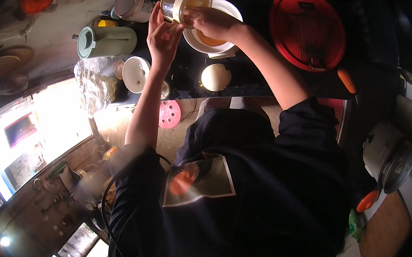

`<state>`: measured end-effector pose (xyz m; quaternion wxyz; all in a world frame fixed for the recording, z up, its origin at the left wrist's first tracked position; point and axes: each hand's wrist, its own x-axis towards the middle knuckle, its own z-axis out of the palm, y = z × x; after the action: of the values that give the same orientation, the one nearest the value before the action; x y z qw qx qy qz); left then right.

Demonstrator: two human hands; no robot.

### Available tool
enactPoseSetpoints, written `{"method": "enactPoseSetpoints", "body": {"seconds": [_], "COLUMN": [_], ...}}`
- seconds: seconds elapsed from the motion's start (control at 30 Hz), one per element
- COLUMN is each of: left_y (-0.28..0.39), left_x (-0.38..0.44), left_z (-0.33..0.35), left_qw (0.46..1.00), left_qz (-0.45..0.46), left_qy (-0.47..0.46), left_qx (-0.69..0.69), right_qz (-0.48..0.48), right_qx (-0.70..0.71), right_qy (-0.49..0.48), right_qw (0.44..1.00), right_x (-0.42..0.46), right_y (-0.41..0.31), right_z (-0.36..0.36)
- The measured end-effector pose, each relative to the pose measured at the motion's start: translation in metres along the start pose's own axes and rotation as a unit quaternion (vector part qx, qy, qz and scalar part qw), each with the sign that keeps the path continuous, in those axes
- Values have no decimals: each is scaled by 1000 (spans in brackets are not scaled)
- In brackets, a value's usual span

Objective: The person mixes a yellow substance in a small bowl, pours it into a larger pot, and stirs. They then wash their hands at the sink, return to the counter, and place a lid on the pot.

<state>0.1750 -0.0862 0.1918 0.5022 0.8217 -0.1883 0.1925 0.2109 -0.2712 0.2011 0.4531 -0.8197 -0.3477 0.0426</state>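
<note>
A clear jar-like container (pixel 173 4) with a cream band and handle is tilted over a white bowl (pixel 233 9). My left hand (pixel 164 37) grips it from the near left side, fingers along its wall and rim. My right hand (pixel 213 23) is at the container's mouth, its fingers bent inward; the fingertips are partly hidden. Orange-brown liquid (pixel 211 39) shows in the bowl below my right wrist. Nearer to me, a round cream lid-like piece (pixel 216 77) lies on the black countertop (pixel 184 85).
Left of my arm are a pale green pitcher (pixel 113 42), a capped jar (pixel 133 6), a white cup-like piece (pixel 135 75) and clear plastic wrap (pixel 90 78). A large red lid (pixel 306 30) and an orange handle (pixel 346 81) are on the right. A pink stool (pixel 170 114) stands below the counter.
</note>
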Motion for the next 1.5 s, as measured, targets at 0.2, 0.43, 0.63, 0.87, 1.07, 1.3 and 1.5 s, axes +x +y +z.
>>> {"method": "enactPoseSetpoints", "body": {"seconds": [0.2, 0.43, 0.63, 0.87, 1.07, 1.3, 1.5], "left_y": [6, 14, 4, -4, -2, 2, 2], "left_x": [3, 5, 0, -10, -7, -2, 2], "left_z": [-2, -2, -6, -1, -2, 6, 5], "left_qw": [1000, 999, 997, 999, 997, 997, 996], "left_qz": [14, 38, 59, 33, 35, 38, 47], "left_qy": [-6, -3, -17, 4, 0, 4, -11], "left_qx": [-4, 3, 54, 34, 68, 60, 78], "right_qz": [-170, -95, -50, -84, -194, -59, -45], "right_qx": [-250, -172, -241, -191, -337, -202, -126], "right_qy": [133, 133, 76, 15, 144, 129, 83], "right_qw": [944, 972, 966, 978, 910, 969, 988], "right_x": [-2, 8, 7, -8, -14, -7, -11], "right_y": [15, 28, 18, 25, 26, 39, 40], "right_z": [0, 16, 13, 18, 13, 29, 25]}}
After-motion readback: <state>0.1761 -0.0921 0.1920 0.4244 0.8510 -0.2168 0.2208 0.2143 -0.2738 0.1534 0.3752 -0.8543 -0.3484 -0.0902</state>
